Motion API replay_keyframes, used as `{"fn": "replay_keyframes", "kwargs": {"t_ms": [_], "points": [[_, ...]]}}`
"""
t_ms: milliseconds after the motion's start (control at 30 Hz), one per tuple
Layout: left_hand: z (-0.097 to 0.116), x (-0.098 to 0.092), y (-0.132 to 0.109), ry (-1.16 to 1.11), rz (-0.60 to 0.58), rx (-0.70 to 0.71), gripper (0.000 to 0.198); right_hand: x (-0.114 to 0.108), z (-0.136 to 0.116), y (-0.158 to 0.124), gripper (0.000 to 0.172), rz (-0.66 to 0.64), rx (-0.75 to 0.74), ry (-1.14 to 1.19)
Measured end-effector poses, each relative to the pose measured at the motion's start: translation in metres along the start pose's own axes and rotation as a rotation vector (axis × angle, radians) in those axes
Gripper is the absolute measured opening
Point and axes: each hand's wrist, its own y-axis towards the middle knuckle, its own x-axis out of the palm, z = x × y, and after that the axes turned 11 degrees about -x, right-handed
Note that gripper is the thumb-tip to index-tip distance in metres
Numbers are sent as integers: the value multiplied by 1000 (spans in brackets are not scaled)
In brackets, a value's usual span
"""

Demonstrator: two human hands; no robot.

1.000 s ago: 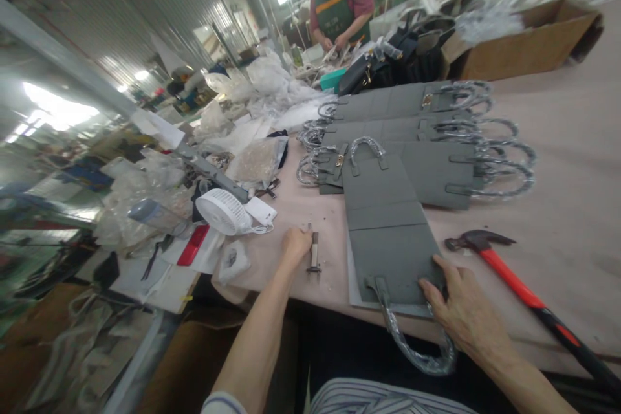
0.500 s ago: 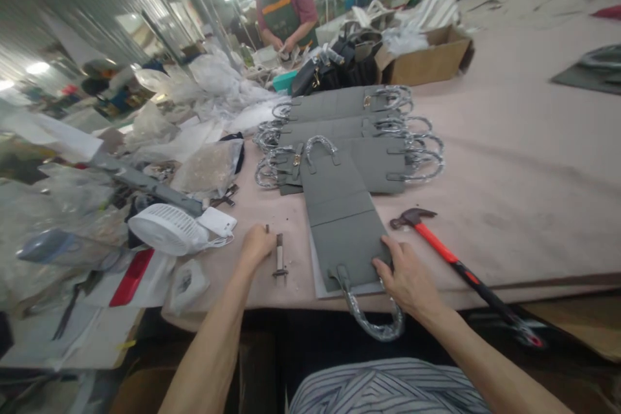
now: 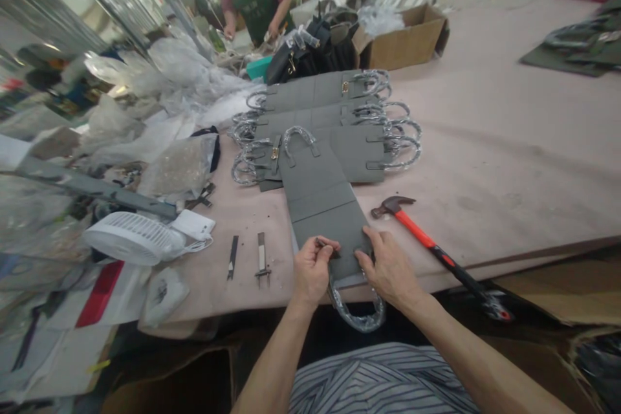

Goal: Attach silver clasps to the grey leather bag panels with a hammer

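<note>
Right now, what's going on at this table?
A person's left hand pinches a small dark piece at the near end of a gray panel; the right hand rests at its right edge. A claw hammer lies to the right, a forked tool to the left. Another person stands beyond.

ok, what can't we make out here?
Head view: small item in the left hand, mostly covered by its grip.
Head view: near-right corner of the grey panel, behind the right hand.
Head view: grey pieces, cut off by right edge.
Head view: lettering on the apron, too blurred.
</note>
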Motion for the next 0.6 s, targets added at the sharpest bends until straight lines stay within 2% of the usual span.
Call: {"fn": "replay_keyframes", "kwargs": {"t_ms": [133,600], "points": [[-4,-4,-2,143,2,74,17,-1,0,-1,48,5,-2,2],[-9,1,-3,255,45,143,14,-2,0,-1,48,5,-12,15]]}}
